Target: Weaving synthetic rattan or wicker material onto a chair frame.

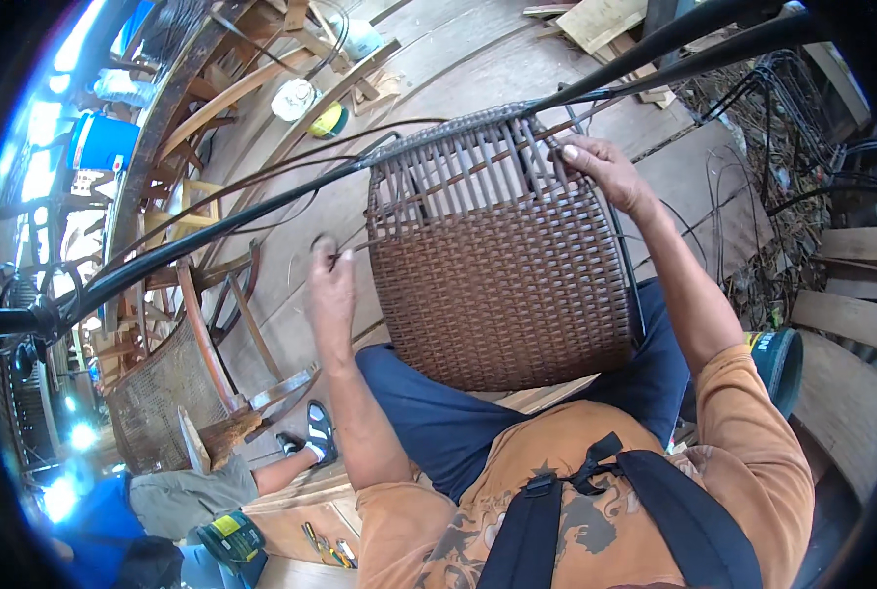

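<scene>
A brown woven wicker panel [502,285] rests tilted across my lap. Its lower part is densely woven, while bare upright strips [448,182] show across the upper part. My right hand [605,175] grips the panel's upper right edge, thumb in front and fingers partly hidden. Off the panel's left side, my left hand [330,285] is closed in a pinch. A thin brown weaving strand [360,245] runs from the weave to its fingers. Another strand slants through the uprights.
Black poles [213,231] cross behind the panel's top. At left stand a wooden chair frame [198,334], a blue bucket [103,142] and a seated person's leg [286,471]. Loose black strands [763,88] lie at right, near a dark green bucket [777,368]. Pliers [326,545] lie lower left.
</scene>
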{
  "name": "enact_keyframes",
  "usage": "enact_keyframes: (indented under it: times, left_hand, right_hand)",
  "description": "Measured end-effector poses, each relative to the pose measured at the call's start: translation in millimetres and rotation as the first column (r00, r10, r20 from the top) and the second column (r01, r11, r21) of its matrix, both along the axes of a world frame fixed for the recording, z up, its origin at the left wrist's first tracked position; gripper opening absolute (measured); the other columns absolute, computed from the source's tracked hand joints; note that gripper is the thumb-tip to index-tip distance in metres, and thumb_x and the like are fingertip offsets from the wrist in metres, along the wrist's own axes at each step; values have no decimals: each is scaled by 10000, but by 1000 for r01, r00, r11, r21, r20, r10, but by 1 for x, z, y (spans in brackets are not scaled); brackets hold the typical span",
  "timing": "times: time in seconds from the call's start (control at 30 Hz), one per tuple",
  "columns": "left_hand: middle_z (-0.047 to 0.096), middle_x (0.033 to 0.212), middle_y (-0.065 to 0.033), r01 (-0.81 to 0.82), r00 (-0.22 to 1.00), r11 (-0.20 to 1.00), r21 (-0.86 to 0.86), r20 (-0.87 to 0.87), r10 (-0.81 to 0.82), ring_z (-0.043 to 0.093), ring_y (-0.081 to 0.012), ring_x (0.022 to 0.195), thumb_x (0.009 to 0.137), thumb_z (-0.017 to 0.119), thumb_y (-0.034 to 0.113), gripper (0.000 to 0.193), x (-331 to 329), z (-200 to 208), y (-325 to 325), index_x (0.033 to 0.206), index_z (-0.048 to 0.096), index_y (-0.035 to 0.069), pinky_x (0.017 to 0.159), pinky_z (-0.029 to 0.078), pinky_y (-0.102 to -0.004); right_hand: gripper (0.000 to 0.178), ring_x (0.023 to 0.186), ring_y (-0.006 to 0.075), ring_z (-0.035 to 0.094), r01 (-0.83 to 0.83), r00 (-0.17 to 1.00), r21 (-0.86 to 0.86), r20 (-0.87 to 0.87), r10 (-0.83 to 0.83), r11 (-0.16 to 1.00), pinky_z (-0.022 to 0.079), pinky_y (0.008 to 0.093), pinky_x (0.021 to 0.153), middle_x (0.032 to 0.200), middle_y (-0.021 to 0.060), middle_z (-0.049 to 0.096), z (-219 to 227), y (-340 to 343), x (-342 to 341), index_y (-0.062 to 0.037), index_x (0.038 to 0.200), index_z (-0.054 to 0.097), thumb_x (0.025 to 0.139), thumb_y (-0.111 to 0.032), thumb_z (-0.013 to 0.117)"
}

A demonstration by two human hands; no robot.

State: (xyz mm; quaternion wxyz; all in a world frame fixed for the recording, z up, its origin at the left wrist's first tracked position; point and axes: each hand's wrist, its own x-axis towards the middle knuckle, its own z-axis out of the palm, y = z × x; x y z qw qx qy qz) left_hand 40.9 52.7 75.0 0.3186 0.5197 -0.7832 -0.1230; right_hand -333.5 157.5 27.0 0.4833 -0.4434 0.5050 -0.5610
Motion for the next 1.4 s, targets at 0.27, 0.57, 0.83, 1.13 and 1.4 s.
enact_keyframes:
  times: [0.27,0.57,0.83,1.13,1.4]
  left_hand:
    - [384,1290,-211,192,898,969,-156,426,-110,350,-355,1216,747,655,248,582,-50,22,7,1246,434,45,1018,275,-406]
    - [581,1071,-171,369,927,883,289,-54,-370,585,-250,949,719,662,127,723,-71,16,-16,1330,288,35,846,447,-327]
    - [627,812,-212,105,971,990,97,204,-123,617,-377,777,768,638,313,468,-85,14,-5,1095,478,19,657,480,-436]
    - [607,796,-258,-32,940,998,44,341,15,591,-425,774,784,586,453,518,-88,13,-3,1012,503,-4,659,465,-472]
    - [571,973,-204,137,991,974,180,-15,-136,554,-325,919,828,565,249,350,-54,0,2,1076,512,8,806,420,-388]
  right_hand:
    - [385,839,85,516,75,898,-34,437,-52,997,426,234,753,938,1,564,-15,-7,0,-38,1118,529,829,-282,602]
    - [322,825,135,555,199,876,75,-462,-142,977,436,279,756,882,79,614,27,17,19,-2,1056,581,797,-194,592]
    - [300,736,139,557,305,903,34,-329,-278,952,448,288,675,798,96,616,35,-7,27,9,970,604,791,-231,621]
    - [334,835,329,578,320,743,-149,-574,-345,936,437,408,734,874,224,586,30,-10,31,19,1007,551,787,-224,615]
    - [253,837,89,539,104,991,22,-92,-102,994,429,229,750,907,10,584,11,31,-32,-32,1016,583,830,-203,593]
